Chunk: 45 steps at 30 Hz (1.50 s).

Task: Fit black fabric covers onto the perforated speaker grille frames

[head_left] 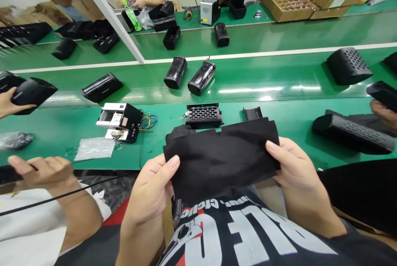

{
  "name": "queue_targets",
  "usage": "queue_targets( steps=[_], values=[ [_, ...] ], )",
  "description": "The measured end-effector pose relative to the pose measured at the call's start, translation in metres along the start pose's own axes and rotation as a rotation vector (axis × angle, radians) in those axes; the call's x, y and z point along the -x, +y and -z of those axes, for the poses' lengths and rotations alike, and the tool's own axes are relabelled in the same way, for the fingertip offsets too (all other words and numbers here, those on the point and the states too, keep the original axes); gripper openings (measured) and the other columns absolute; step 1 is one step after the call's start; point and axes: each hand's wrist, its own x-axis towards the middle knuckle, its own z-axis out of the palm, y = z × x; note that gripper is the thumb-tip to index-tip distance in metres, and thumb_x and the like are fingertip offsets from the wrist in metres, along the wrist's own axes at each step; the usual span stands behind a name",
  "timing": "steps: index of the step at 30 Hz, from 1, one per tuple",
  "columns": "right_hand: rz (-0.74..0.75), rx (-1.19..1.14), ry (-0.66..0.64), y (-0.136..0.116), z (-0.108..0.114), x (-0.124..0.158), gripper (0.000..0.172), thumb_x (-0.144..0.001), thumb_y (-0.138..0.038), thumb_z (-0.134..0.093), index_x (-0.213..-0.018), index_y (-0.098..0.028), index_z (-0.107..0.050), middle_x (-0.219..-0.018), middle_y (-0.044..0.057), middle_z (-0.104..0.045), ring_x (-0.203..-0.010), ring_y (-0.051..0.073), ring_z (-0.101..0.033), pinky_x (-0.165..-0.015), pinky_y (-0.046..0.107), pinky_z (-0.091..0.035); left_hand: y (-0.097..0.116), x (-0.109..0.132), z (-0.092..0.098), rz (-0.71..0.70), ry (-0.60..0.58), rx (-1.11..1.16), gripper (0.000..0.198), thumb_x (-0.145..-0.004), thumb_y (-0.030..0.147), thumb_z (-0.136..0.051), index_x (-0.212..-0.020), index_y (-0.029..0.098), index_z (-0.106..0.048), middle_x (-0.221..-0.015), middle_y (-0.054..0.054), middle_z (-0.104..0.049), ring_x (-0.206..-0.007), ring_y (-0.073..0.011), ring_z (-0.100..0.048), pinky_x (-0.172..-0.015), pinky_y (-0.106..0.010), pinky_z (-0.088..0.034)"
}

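printed black t-shirt [248, 233] fills the bottom of the head view, closest to the camera. just above it, the person's left hand [151, 191] and right hand [294, 175] hold a stack of thin black sheets [221, 158] by its two short edges. on each side the thumb lies on top and the fingers curl underneath, closed in a light pinch. the stack looks slightly fanned, perhaps four or five sheets, though the count is hard to tell. it hangs over the lap at the near edge of the green table [173, 133], touching nothing there.

beyond it on the table lie a black perforated grille [204, 115], a small black bracket [252, 113], an opened white and black unit [119, 123] with coloured wires, and a long perforated cover [352, 133]. no sheet appears to be laid on any of these parts, so the whole stack seems unused. a co-worker's hand [43, 171] rests at the far left.
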Motion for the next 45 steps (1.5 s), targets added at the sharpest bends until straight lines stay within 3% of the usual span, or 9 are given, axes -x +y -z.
queue_targets(
  steps=[6, 10, 15, 19, 22, 27, 34, 40, 45],
  values=[
    [0.030, -0.024, 0.027, -0.005, -0.003, 0.014, 0.026, -0.075, -0.047, -0.052, -0.080, -0.024, -0.065, -0.070, 0.004, -0.066, -0.077, 0.025, -0.064, -0.063, 0.037, -0.053, -0.001, 0.012, 0.000, -0.014, 0.023, -0.025, 0.016, -0.063, 0.029, -0.067, -0.075, 0.018, -0.069, -0.080, -0.007, -0.069, -0.103, -0.0320, -0.054, -0.083, -0.042, -0.049],
    [0.086, 0.163, 0.033, -0.001, 0.006, 0.007, 0.031, -0.078, -0.047, -0.049, -0.092, -0.023, -0.062, -0.081, 0.006, -0.066, -0.089, 0.025, -0.060, -0.070, 0.038, -0.051, -0.006, 0.006, -0.001, 0.014, 0.011, 0.011, 0.019, -0.063, 0.029, -0.067, -0.077, 0.017, -0.068, -0.081, -0.008, -0.069, -0.099, -0.0307, -0.056, -0.081, -0.040, -0.049],
    [0.482, 0.735, 0.277, 0.022, 0.008, -0.017, 0.034, -0.075, -0.039, -0.056, -0.104, -0.021, -0.053, -0.099, 0.007, -0.057, -0.097, 0.021, -0.052, -0.080, 0.038, -0.044, -0.044, -0.024, -0.006, 0.081, -0.031, 0.027, 0.024, -0.062, 0.034, -0.068, -0.075, 0.015, -0.064, -0.069, -0.005, -0.067, -0.077, -0.0244, -0.064, -0.066, -0.033, -0.053],
    [0.586, 1.031, -0.107, 0.045, -0.005, -0.027, 0.019, -0.074, -0.034, -0.059, -0.087, -0.020, -0.055, -0.083, 0.006, -0.057, -0.079, 0.019, -0.052, -0.068, 0.033, -0.045, -0.073, -0.041, -0.010, 0.176, -0.092, -0.021, 0.029, -0.064, 0.039, -0.066, -0.077, 0.014, -0.062, -0.065, -0.003, -0.065, -0.061, -0.0176, -0.062, -0.051, -0.024, -0.050],
    [0.603, 1.083, -0.177, 0.061, -0.009, -0.035, 0.010, -0.078, -0.028, -0.055, -0.079, -0.018, -0.054, -0.078, 0.006, -0.056, -0.075, 0.018, -0.050, -0.065, 0.032, -0.044, -0.081, -0.043, -0.009, 0.234, -0.136, 0.003, 0.031, -0.065, 0.035, -0.066, -0.087, 0.013, -0.061, -0.073, -0.004, -0.066, -0.063, -0.0150, -0.062, -0.054, -0.023, -0.049],
    [0.594, 0.960, -0.194, 0.076, -0.005, -0.048, 0.014, -0.083, -0.026, -0.048, -0.071, -0.019, -0.053, -0.072, 0.004, -0.057, -0.071, 0.016, -0.051, -0.066, 0.030, -0.042, -0.085, -0.044, 0.001, 0.237, -0.180, -0.009, 0.031, -0.066, 0.027, -0.067, -0.092, 0.011, -0.061, -0.089, -0.008, -0.066, -0.077, -0.0171, -0.062, -0.066, -0.026, -0.050],
    [0.215, 0.515, 0.070, 0.095, 0.004, -0.063, 0.020, -0.078, -0.035, -0.051, -0.068, -0.018, -0.052, -0.058, -0.002, -0.050, -0.053, 0.011, -0.046, -0.052, 0.024, -0.038, -0.098, -0.061, 0.021, 0.245, -0.153, 0.016, 0.033, -0.068, 0.024, -0.064, -0.099, 0.012, -0.061, -0.092, -0.009, -0.067, -0.079, -0.0183, -0.063, -0.071, -0.028, -0.050],
    [0.131, -0.077, 0.435, 0.118, 0.046, -0.085, 0.025, -0.066, -0.041, -0.063, -0.069, -0.019, -0.052, -0.061, -0.004, -0.054, -0.055, 0.009, -0.050, -0.053, 0.022, -0.043, -0.106, -0.089, 0.051, 0.304, -0.050, 0.053, 0.026, -0.069, 0.011, -0.059, -0.094, 0.011, -0.062, -0.087, -0.010, -0.068, -0.076, -0.0176, -0.064, -0.067, -0.026, -0.051],
    [0.057, -0.323, 0.656, 0.125, 0.092, -0.098, 0.022, -0.065, -0.033, -0.066, -0.068, -0.017, -0.052, -0.061, -0.001, -0.060, -0.054, 0.009, -0.056, -0.052, 0.021, -0.046, -0.111, -0.118, 0.085, 0.279, 0.047, 0.057, 0.021, -0.070, 0.007, -0.054, -0.089, 0.011, -0.062, -0.083, -0.009, -0.067, -0.072, -0.0154, -0.064, -0.066, -0.027, -0.052]
  ],
)
